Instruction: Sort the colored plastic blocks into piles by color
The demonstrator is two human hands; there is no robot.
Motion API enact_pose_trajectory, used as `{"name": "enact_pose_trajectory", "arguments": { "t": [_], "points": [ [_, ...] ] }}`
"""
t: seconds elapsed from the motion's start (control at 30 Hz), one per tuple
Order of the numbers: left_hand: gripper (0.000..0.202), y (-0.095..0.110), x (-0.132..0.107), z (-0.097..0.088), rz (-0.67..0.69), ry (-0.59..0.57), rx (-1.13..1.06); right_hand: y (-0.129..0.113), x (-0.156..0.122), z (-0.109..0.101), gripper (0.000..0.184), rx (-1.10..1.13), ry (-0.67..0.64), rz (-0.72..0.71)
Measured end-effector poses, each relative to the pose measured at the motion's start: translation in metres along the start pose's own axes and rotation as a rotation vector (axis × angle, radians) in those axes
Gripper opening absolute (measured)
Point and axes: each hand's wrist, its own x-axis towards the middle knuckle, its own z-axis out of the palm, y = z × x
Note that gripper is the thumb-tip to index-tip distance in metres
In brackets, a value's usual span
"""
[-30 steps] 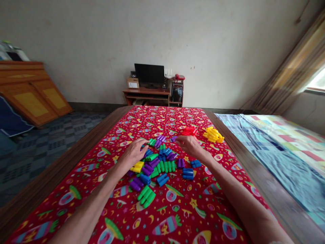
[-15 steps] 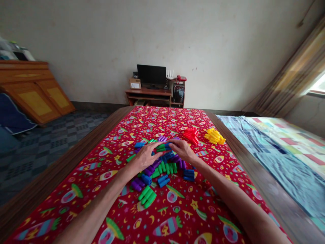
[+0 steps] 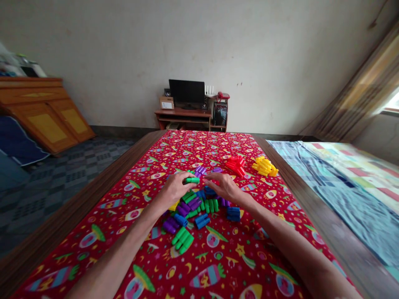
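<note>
A heap of plastic building pieces (image 3: 195, 209) in green, purple, blue and yellow lies on a red patterned tablecloth (image 3: 218, 265). My left hand (image 3: 175, 189) is closed on a green piece (image 3: 192, 180) just above the far side of the heap. To its right, my right hand (image 3: 225, 187) rests on the heap with the fingers stretched toward the green piece; they hide some blue and purple pieces. Further back to the right lie a red cluster (image 3: 235, 165) and a yellow cluster (image 3: 264, 166).
The wooden table's edge (image 3: 324, 226) borders a bed with a patchwork cover (image 3: 352, 187) on the right. A desk with a monitor (image 3: 186, 90) stands at the far wall, a wooden cabinet (image 3: 46, 112) on the left, and a curtain (image 3: 358, 95) on the right.
Both hands came together over the heap from apart. The left hand has picked a green piece off the far side and holds it up; the right hand shifted slightly left.
</note>
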Motion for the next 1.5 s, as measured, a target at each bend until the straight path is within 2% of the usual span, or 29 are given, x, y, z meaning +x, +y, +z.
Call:
{"name": "enact_pose_trajectory", "arguments": {
  "t": [0.1, 0.2, 0.3, 0.4, 0.5, 0.6, 0.7, 0.77, 0.87, 0.97, 1.07, 1.17, 1.23, 1.27, 1.3, 1.4, 1.43, 1.5],
  "points": [
    [0.032, 0.008, -0.004, 0.011, 0.037, -0.027, 0.004, -0.014, -0.002, 0.004, 0.034, 0.012, -0.020, -0.054],
    [0.041, 0.008, -0.007, 0.010, 0.066, -0.035, 0.100, -0.017, -0.002, 0.004, 0.028, -0.099, -0.068, -0.056],
    [0.037, -0.003, -0.008, 0.002, 0.105, -0.056, 0.268, -0.011, -0.001, 0.000, 0.024, -0.178, -0.059, 0.014],
    [0.032, -0.017, -0.009, -0.002, 0.119, -0.142, 0.384, -0.005, 0.002, -0.006, 0.023, -0.177, -0.002, 0.040],
    [0.026, -0.025, -0.008, 0.003, 0.141, -0.191, 0.384, -0.002, 0.004, -0.016, 0.024, -0.159, 0.030, 0.046],
    [0.026, -0.025, -0.006, 0.008, 0.114, -0.169, 0.357, 0.002, 0.000, -0.034, 0.023, -0.166, 0.055, 0.099],
    [0.029, -0.021, -0.003, 0.007, 0.084, -0.177, 0.288, 0.014, -0.021, -0.058, 0.023, -0.272, 0.052, 0.183],
    [0.026, -0.017, -0.001, 0.005, 0.083, -0.169, 0.208, 0.026, -0.044, -0.075, 0.026, -0.382, 0.049, 0.263],
    [0.025, -0.008, 0.000, 0.002, 0.048, -0.126, 0.085, 0.045, -0.086, -0.098, 0.032, -0.543, 0.126, 0.444],
    [0.035, 0.003, 0.000, 0.003, 0.013, -0.108, -0.093, 0.059, -0.118, -0.115, 0.034, -0.695, 0.187, 0.659],
    [0.047, 0.014, -0.001, 0.010, 0.008, -0.142, -0.305, 0.062, -0.132, -0.123, 0.029, -0.786, 0.207, 0.787],
    [0.051, 0.024, -0.004, 0.021, -0.007, -0.174, -0.448, 0.051, -0.129, -0.117, 0.026, -0.785, 0.337, 0.721],
    [0.051, 0.031, -0.008, 0.031, -0.010, -0.155, -0.497, 0.035, -0.119, -0.101, 0.026, -0.646, 0.431, 0.576],
    [0.050, 0.034, -0.010, 0.035, -0.010, -0.137, -0.508, 0.024, -0.113, -0.090, 0.026, -0.521, 0.428, 0.499],
    [0.050, 0.038, -0.014, 0.040, -0.010, -0.117, -0.512, 0.012, -0.107, -0.077, 0.026, -0.373, 0.387, 0.426],
    [0.046, 0.050, -0.026, 0.053, -0.022, -0.085, -0.529, -0.021, -0.091, -0.035, 0.028, 0.041, 0.091, 0.268],
    [0.044, 0.052, -0.030, 0.056, -0.027, -0.085, -0.538, -0.029, -0.087, -0.023, 0.027, 0.108, 0.048, 0.249],
    [0.039, 0.055, -0.036, 0.060, -0.023, -0.080, -0.532, -0.036, -0.082, -0.007, 0.024, 0.166, 0.048, 0.240]
  ]
}}
